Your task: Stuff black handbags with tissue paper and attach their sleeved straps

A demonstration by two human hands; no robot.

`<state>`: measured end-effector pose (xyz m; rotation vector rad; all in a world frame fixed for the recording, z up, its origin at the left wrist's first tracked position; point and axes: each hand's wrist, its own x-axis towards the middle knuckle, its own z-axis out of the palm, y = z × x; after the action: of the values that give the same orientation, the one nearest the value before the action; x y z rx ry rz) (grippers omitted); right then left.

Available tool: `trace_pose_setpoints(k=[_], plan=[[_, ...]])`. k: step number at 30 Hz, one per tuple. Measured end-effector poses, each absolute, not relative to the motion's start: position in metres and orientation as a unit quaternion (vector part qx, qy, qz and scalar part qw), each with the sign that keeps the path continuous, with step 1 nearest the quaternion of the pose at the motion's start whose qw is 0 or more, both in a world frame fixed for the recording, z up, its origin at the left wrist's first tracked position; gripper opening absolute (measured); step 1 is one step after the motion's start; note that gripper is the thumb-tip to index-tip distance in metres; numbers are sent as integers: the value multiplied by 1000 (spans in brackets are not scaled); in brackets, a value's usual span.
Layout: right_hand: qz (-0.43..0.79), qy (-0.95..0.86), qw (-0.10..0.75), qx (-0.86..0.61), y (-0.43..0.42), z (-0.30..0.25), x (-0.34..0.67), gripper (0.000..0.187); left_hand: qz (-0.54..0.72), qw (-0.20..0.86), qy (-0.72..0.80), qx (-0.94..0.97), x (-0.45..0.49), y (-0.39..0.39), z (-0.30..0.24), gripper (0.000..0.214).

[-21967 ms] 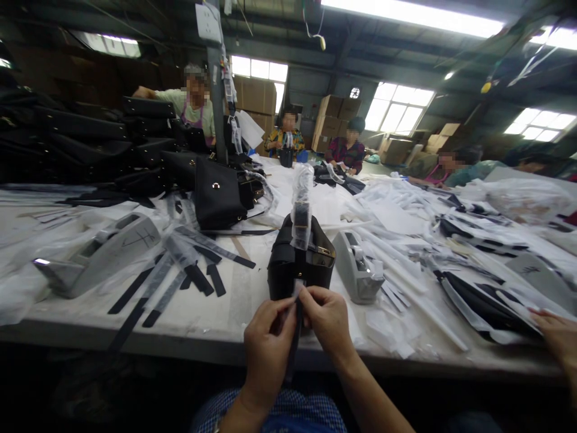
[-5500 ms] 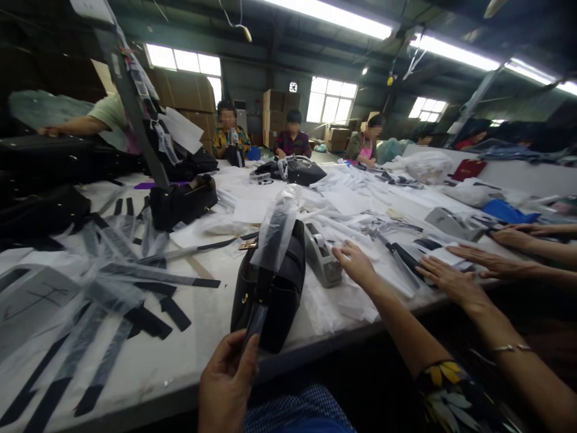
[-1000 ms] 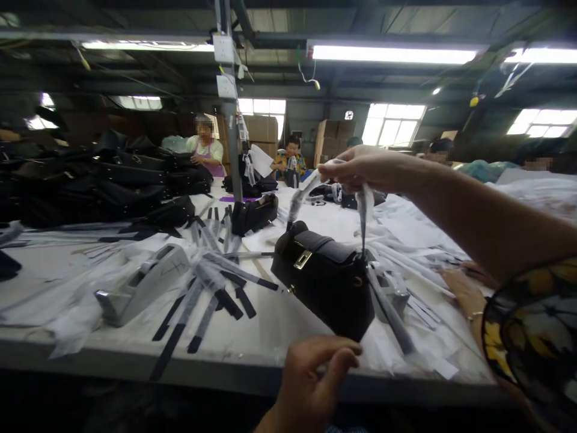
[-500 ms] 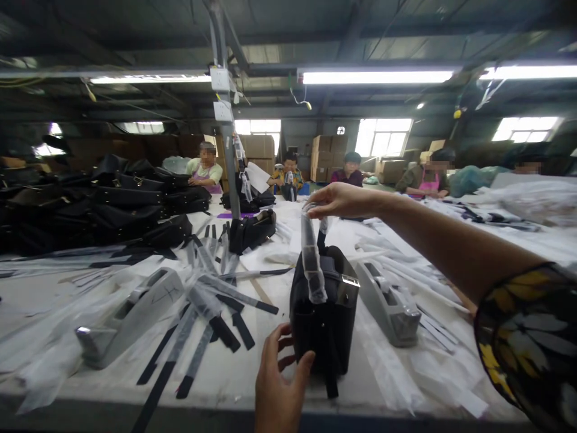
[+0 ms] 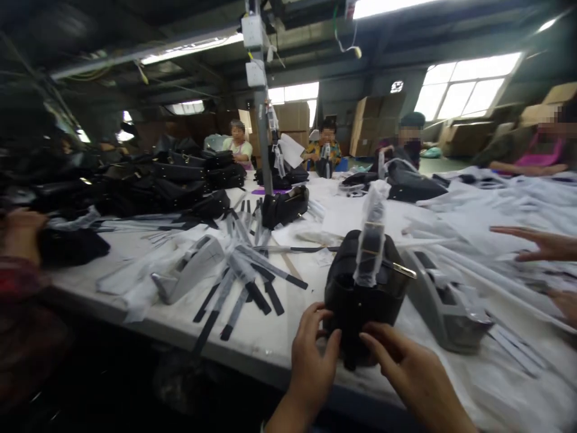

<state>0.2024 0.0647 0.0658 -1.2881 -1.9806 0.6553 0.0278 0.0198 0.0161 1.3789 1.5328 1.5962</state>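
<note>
A black handbag (image 5: 345, 264) stands upright at the table's front edge, end towards me. Its raised handle (image 5: 372, 237) is wrapped in clear plastic, and a metal clasp (image 5: 404, 270) shows at its right. My left hand (image 5: 313, 349) curls round the bag's lower left side, thumb at the near end. With finger and thumb close together, my right hand (image 5: 408, 361) grips the near end's right side; whether it pinches the hanging strap there is hard to see.
Grey tape dispensers (image 5: 455, 307) (image 5: 189, 267) flank the bag. Plastic-wrapped black straps (image 5: 252, 279) lie fanned out at the left. Black bags (image 5: 175, 174) are heaped further left. Another person's hand (image 5: 541, 240) reaches in at the right, another person's arm (image 5: 20, 240) at far left. Several co-workers sit opposite.
My right hand has let go of the wrapped handle and come down to the bag's near end. My left hand stays at the bag's side. The view has swung left and tilted.
</note>
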Motion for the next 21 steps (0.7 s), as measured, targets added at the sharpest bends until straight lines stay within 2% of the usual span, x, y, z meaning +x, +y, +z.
trace_pose_setpoints(k=[4,8,12,16,21], plan=[[320,-735,320,-506,62,51,180,36,549,262,578,543,1,19,27,30],[403,-740,267,-468,68,62,179,41,493,113,698,507,-93,31,36,27],[432,-742,245,-451,72,55,190,42,421,33,794,437,-215,37,47,22],[433,-735,241,-462,75,43,193,45,322,15,855,405,-277,32,41,25],[453,-718,243,-469,75,45,189,50,264,21,877,401,-284,30,21,28]])
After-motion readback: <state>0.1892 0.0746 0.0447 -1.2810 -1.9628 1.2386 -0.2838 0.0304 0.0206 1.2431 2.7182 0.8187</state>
